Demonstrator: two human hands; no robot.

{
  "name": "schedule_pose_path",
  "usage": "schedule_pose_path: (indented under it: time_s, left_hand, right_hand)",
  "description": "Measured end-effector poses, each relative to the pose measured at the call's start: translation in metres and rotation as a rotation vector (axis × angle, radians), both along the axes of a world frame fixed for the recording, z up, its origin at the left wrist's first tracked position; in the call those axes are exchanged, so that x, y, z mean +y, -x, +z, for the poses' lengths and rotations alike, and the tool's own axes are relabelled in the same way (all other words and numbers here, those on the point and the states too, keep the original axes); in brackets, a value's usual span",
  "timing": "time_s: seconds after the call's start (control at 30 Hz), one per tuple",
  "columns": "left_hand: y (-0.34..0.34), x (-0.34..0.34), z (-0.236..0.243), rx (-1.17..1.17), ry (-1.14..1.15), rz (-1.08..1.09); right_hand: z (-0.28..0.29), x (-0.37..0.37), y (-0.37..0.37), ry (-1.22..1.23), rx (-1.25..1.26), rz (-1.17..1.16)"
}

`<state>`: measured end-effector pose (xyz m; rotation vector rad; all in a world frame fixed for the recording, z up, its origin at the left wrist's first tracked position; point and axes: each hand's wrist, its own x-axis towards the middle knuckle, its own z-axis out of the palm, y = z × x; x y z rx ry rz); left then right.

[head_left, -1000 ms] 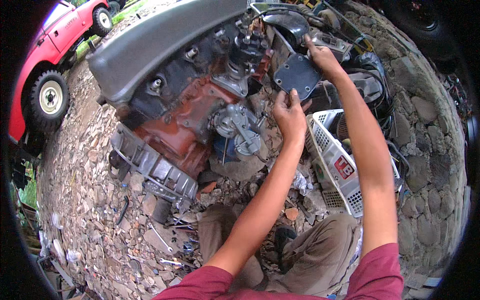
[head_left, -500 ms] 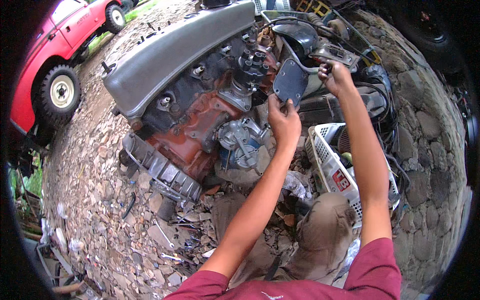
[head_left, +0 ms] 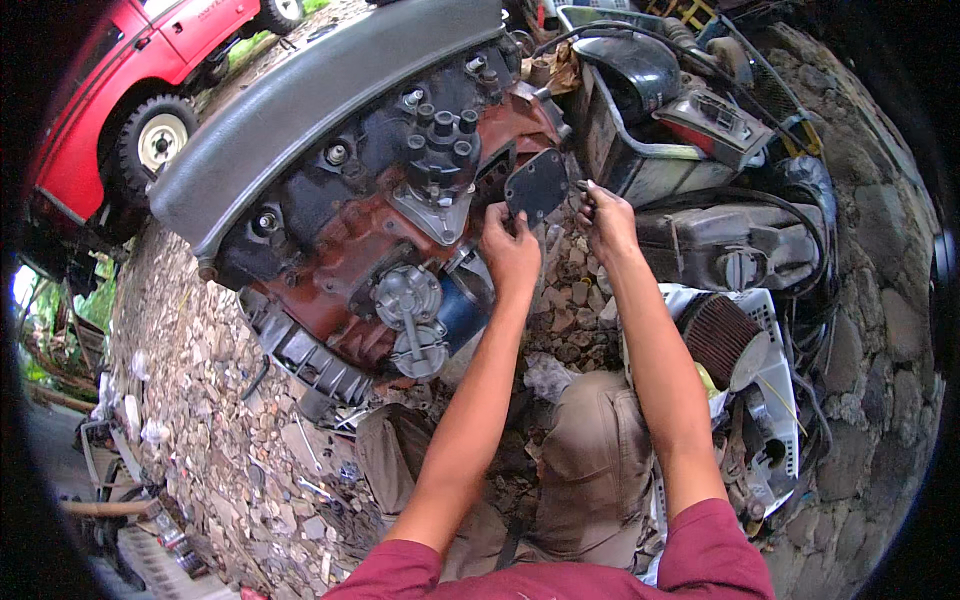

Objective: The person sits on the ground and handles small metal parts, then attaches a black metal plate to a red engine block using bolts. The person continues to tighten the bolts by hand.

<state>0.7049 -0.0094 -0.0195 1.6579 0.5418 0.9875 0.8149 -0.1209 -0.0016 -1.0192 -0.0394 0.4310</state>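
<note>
My left hand [head_left: 512, 245] grips the lower edge of a dark rounded-square metal plate [head_left: 536, 183], held upright beside an opening [head_left: 493, 170] in the reddish-brown engine block [head_left: 330, 290]. My right hand [head_left: 610, 222], just right of the plate, pinches a small metal piece [head_left: 584, 186], possibly a bolt; it is too small to name surely. A black distributor cap [head_left: 441, 150] sits on the engine left of the plate. Below it are a silver pump-like fitting [head_left: 405, 305] and a blue cylinder [head_left: 463, 310]. A long grey cover [head_left: 300, 110] runs along the engine's top.
A white plastic crate [head_left: 785, 420] holding a ribbed air filter [head_left: 720, 340] stands at my right, below a black tank [head_left: 720, 245] with hoses. A metal bin [head_left: 630, 150] lies behind, beside a stone wall [head_left: 890, 330]. Gravel [head_left: 220, 380] with wrenches [head_left: 310, 445] covers my left; a red vehicle [head_left: 180, 40] stands beyond.
The plate has moved down and left toward the engine opening in my left hand. My right hand has left the plate and now pinches a small piece beside it. The view has shifted.
</note>
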Motion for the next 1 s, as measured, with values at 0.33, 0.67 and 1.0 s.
schedule_pose_path:
  time_s: [0.33, 0.67, 1.0]
  left_hand:
    - [0.006, 0.021, -0.024, 0.01, -0.107, 0.215]
    - [0.0, 0.004, 0.005, -0.369, 0.792, -0.091]
    - [0.0, 0.0, -0.006, -0.388, 0.857, -0.046]
  right_hand:
    - [-0.024, 0.069, 0.012, 0.122, -0.02, 0.129]
    - [-0.002, 0.038, 0.011, 0.394, -0.048, -0.108]
    - [0.037, 0.0, 0.037, 0.321, 0.036, -0.055]
